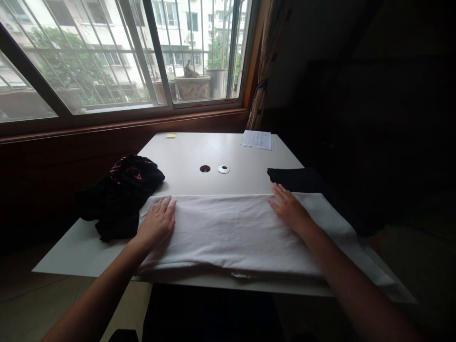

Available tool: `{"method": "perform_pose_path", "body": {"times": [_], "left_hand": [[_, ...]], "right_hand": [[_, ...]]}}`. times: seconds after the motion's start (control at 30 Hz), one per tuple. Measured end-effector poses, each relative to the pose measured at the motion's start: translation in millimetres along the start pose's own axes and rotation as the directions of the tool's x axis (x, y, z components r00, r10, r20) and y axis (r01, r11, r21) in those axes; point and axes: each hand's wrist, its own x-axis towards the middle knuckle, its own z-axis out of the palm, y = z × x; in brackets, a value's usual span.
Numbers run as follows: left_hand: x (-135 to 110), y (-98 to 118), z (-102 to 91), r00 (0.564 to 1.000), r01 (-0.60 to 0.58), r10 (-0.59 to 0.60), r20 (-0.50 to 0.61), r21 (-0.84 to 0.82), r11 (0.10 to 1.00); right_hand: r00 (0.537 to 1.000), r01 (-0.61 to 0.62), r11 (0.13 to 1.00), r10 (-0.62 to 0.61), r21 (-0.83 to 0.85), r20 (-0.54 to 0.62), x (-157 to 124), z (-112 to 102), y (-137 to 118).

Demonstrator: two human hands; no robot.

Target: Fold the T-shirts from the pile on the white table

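Observation:
A white cloth garment [228,232], folded into a long band with light wrinkles, lies across the near part of the white table. My left hand [159,218] rests flat on its left end, fingers pointing away from me. Over on the right, my right hand [288,205] lies with fingers extended on the garment's far edge. Both hands are open and grip nothing. Close to the left hand is a heaped black garment [124,190] with pink markings. Just beyond the right fingertips sits a folded dark cloth [295,178].
The white table [178,161] has a round hole [205,168] and, beside it, a round disc-like piece [223,169]. Printed papers [256,139] and a small yellow note [171,136] lie at the far edge. A barred window [117,52] and a curtain [261,61] stand behind.

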Motion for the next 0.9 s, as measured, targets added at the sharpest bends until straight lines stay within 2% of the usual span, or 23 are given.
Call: {"method": "perform_pose_path", "body": {"times": [0.1, 0.17, 0.23, 0.3, 0.47, 0.77, 0.9], "left_hand": [[22.2, 15.3, -6.6, 0.986, -0.163, 0.164, 0.013, -0.052, 0.985], [37.3, 28.4, -5.6, 0.971, -0.229, 0.234, 0.045, -0.104, 0.968], [50.0, 40.1, -1.0, 0.963, -0.245, 0.258, 0.074, -0.146, 0.958], [58.8, 47.4, 5.1, 0.967, -0.225, 0.24, 0.08, -0.166, 0.96], [63.1, 42.6, 15.5, 0.987, -0.148, 0.157, 0.041, -0.166, 0.975], [45.9, 0.6, 24.8, 0.998, -0.058, 0.059, 0.001, -0.142, 0.988], [39.1, -12.2, 26.9, 1.0, -0.02, 0.021, 0.001, -0.118, 0.993]], "right_hand": [[0.982, 0.167, 0.98, -0.175, 0.106, 0.069, 9.6, 4.2, -73.6], [0.954, 0.251, 0.952, -0.273, 0.175, 0.121, 13.9, 4.3, -113.0], [0.932, 0.281, 0.933, -0.321, 0.223, 0.167, 18.0, 2.9, -138.3], [0.924, 0.273, 0.93, -0.325, 0.246, 0.2, 21.8, 1.6, -148.9], [0.936, 0.216, 0.947, -0.27, 0.236, 0.228, 24.9, 3.9, -133.9], [0.967, 0.126, 0.974, -0.163, 0.189, 0.194, 9.0, 8.3, -90.3], [0.981, 0.056, 0.993, -0.075, 0.108, 0.179, -0.6, 6.9, -65.3]]}}
